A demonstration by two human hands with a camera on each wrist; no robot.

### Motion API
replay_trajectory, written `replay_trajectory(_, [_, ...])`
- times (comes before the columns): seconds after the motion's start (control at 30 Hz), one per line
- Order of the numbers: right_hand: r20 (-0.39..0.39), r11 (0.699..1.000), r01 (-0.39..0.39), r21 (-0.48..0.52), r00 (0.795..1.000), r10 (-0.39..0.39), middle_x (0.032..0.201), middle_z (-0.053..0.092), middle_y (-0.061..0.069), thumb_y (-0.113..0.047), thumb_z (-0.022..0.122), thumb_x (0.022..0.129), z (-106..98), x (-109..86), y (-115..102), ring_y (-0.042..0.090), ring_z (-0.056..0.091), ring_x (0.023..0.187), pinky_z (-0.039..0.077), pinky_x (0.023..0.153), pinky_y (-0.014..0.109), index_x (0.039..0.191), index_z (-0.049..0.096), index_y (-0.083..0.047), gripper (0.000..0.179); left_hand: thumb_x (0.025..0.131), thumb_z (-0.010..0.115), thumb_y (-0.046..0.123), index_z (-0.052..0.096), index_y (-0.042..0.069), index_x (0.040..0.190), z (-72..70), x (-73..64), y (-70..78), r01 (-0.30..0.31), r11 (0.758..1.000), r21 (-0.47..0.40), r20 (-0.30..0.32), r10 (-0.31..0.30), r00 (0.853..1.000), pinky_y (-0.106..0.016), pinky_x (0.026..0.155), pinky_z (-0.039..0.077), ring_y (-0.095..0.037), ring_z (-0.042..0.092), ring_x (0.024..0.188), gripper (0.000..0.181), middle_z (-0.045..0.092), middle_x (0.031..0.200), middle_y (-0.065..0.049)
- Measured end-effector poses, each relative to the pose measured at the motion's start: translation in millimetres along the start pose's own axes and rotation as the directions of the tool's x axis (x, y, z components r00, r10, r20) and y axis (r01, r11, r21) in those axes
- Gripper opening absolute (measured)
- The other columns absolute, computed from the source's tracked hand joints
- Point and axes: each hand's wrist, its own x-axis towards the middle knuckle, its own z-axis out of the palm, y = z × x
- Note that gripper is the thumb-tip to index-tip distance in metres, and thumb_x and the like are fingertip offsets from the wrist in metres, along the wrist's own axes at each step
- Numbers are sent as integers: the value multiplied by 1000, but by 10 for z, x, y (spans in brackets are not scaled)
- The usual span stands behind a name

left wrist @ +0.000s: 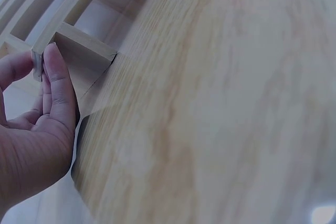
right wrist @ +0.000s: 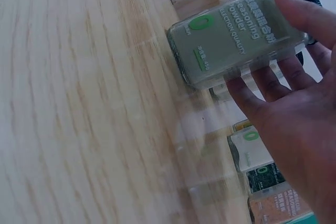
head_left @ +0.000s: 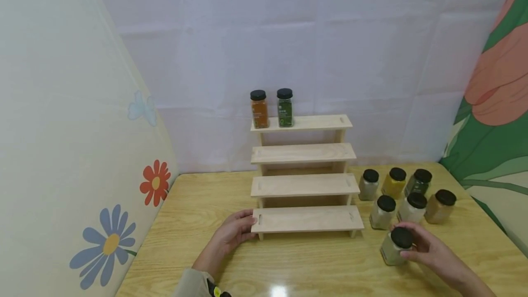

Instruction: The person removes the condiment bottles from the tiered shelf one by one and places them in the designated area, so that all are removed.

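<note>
A four-step wooden rack (head_left: 305,184) stands on the table. My left hand (head_left: 236,233) pinches the left end of its lowest step; in the left wrist view the thumb is on one face and the fingers (left wrist: 59,85) on the other. My right hand (head_left: 429,246) grips a seasoning jar (head_left: 395,246) with a black lid, thumb on one side and fingers on the other. The right wrist view shows its greyish powder and label (right wrist: 236,35) up close. On the rack's top step stand an orange spice jar (head_left: 260,111) and a green herb jar (head_left: 285,109).
Several more black-lidded jars stand in a group right of the rack, among them a yellow one (head_left: 393,183), a dark green one (head_left: 418,183) and a brownish one (head_left: 440,206). A white cloth (head_left: 231,58) hangs behind the wooden table (head_left: 198,196). Painted panels flank both sides.
</note>
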Motion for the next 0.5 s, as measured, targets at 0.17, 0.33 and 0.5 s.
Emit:
replay_trajectory(0.17, [4,996,29,-80,1000,-29,140,55,-13,10,56,97,-14,43,-75,-5,53,124,49,93,16,146,35,11,53,96,65,11,39,-8,144,-2,-3,-2,-2,1000,-2,9,2,1000,-25,69,57,-14,68,85,58,70,104,-5])
replay_trajectory(0.33, [56,997,62,-46,997,-60,141,57,-3,10,46,101,-77,160,-273,3,55,126,48,98,17,146,30,14,48,97,64,10,39,-8,144,-2,-9,3,-4,1000,-8,13,4,1000,-25,68,57,-13,68,84,57,70,104,-5])
replay_trajectory(0.5, [42,996,82,-33,996,-81,139,60,-4,10,41,103,-138,335,-519,6,58,124,51,96,22,148,36,8,45,97,64,11,38,-9,145,-3,-7,13,-5,1000,-4,16,5,1000,-24,69,57,-13,68,84,58,70,103,-5])
